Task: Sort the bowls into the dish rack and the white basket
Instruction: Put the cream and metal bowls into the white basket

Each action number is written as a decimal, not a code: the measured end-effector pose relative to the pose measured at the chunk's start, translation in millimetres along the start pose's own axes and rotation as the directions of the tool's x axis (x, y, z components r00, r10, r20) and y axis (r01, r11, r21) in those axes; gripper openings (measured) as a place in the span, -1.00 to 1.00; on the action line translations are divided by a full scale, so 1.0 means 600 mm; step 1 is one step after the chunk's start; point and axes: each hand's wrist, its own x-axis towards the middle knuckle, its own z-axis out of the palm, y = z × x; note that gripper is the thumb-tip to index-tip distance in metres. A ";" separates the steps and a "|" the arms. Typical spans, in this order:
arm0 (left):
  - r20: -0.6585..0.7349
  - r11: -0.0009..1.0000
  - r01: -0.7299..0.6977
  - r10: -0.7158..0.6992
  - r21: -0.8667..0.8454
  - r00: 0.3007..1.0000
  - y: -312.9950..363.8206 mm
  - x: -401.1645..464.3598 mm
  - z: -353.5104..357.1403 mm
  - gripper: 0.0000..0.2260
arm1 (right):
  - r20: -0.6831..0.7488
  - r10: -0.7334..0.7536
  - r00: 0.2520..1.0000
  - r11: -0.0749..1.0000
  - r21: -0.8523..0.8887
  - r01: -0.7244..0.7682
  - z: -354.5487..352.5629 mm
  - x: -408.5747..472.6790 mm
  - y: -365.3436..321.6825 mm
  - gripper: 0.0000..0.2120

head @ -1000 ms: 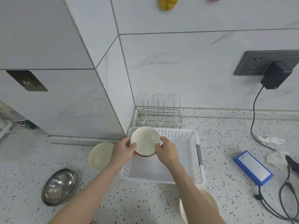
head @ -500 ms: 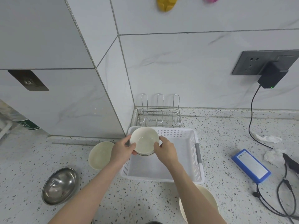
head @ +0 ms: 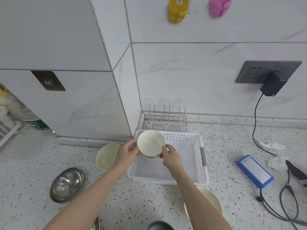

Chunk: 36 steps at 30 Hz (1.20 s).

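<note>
The white ceramic bowl [head: 150, 143] is held tilted above the far-left corner of the white basket [head: 198, 163], gripped by the left hand [head: 127, 152] at its 9 o'clock side and the right hand [head: 171, 156] at its 4 o'clock side, fingers curled around the wall. The wire dish rack [head: 166, 119] stands at the basket's 12 o'clock. A pale green bowl [head: 107, 156] sits at the basket's 9 o'clock, a steel bowl [head: 67, 184] at 8 o'clock, a cream bowl [head: 211, 201] at 5 o'clock.

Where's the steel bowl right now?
In the head view, the steel bowl sits on the counter at lower left, just below-left of the pale green bowl.
</note>
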 end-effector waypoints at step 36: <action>-0.082 0.886 0.299 -0.348 -0.353 0.934 -0.033 -0.119 -0.084 -0.87 | -0.117 -0.009 0.993 0.959 0.281 0.041 -0.010 -0.143 -0.019 -0.69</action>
